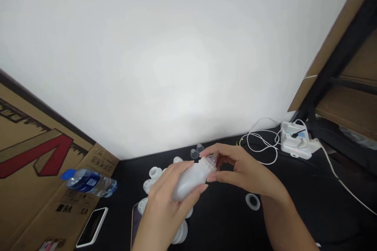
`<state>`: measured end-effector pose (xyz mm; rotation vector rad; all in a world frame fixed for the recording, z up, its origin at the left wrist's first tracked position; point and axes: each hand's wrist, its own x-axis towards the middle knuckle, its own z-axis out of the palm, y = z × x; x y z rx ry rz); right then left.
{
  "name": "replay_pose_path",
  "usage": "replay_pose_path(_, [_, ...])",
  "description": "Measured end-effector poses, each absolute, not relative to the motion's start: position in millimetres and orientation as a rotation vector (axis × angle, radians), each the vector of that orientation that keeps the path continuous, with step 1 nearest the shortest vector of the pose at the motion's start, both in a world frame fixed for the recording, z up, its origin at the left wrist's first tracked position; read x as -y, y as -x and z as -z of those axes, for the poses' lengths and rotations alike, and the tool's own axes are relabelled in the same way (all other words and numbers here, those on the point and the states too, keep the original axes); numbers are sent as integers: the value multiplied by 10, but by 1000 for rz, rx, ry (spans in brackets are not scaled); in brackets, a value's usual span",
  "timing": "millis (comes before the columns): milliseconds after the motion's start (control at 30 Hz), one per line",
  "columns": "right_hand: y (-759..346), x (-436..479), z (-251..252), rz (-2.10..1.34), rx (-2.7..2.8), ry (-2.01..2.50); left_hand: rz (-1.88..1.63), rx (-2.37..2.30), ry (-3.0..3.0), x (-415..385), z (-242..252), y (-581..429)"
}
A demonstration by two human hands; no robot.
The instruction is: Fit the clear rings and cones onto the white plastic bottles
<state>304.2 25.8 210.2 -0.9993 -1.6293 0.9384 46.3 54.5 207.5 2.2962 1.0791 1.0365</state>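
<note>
Left hand [161, 208]: fingers wrapped around frosted plastic bottle [190, 180]; right hand [241, 168]: fingers pinched narrowly on its neck.

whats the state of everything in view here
frosted plastic bottle, held tilted in both hands
left hand, wrapped round its body
right hand, fingers at its neck
water bottle, on its side, blue cap on
phone, lying flat, screen dark
white cable, loosely looped
translucent ring, lying flat
</note>
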Motion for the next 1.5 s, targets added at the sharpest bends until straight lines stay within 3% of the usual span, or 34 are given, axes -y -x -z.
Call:
replay_pose_path(200, [-3089, -278, -2137, -1051, 1744, 950, -884, -993, -2278, -555, -2139, -416])
replay_pose_path(767, [-2996, -382, -1994, -722, 1946, 854, -600, -898, -2258, -767, -2156, -253])
replay_pose_path(1033, [-2966, -388, -2044, -765, 1960, 786, -530, -764, -2294, -771, -2206, -171])
replay_pose_path(1267, [-2875, -384, -1999, -672, 1809, 1095, -731, -869, -2368, -749, -2129, -171])
replay_pose_path(1500, [-2903, -388, -2068, -692, 1896, 911, -723, -906, -2352, -813, -2117, -151])
